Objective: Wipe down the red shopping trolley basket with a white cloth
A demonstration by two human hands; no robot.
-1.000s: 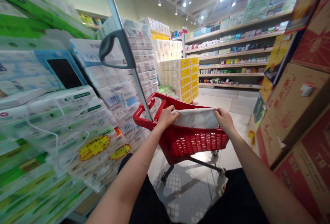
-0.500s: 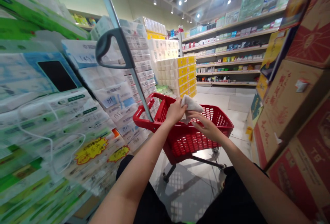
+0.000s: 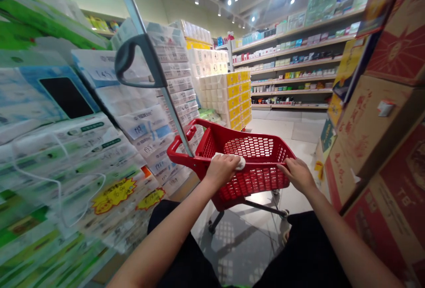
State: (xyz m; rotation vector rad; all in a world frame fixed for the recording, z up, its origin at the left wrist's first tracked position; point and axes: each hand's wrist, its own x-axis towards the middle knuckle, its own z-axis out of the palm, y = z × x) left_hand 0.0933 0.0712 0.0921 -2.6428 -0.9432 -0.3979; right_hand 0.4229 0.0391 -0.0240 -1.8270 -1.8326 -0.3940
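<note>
A red plastic shopping basket (image 3: 255, 148) on a wheeled frame stands in the aisle in front of me. My left hand (image 3: 221, 169) is closed on a folded white cloth (image 3: 238, 162) and presses it onto the near rim of the basket. My right hand (image 3: 297, 174) grips the near right rim of the basket with its fingers curled over the edge. A grey pull handle (image 3: 136, 60) on a metal pole rises from the basket's left side towards the upper left.
Stacked packs of tissue paper (image 3: 66, 146) line the left side. Cardboard boxes (image 3: 381, 124) are piled on the right. A block of white and yellow packs (image 3: 232, 97) stands ahead, with stocked shelves (image 3: 292, 67) along the far wall. The tiled floor (image 3: 245, 243) runs between.
The cloth was stretched between both hands, then bunched into my left hand. My left hand has brought it down onto the basket rim and my right hand has taken hold of the rim.
</note>
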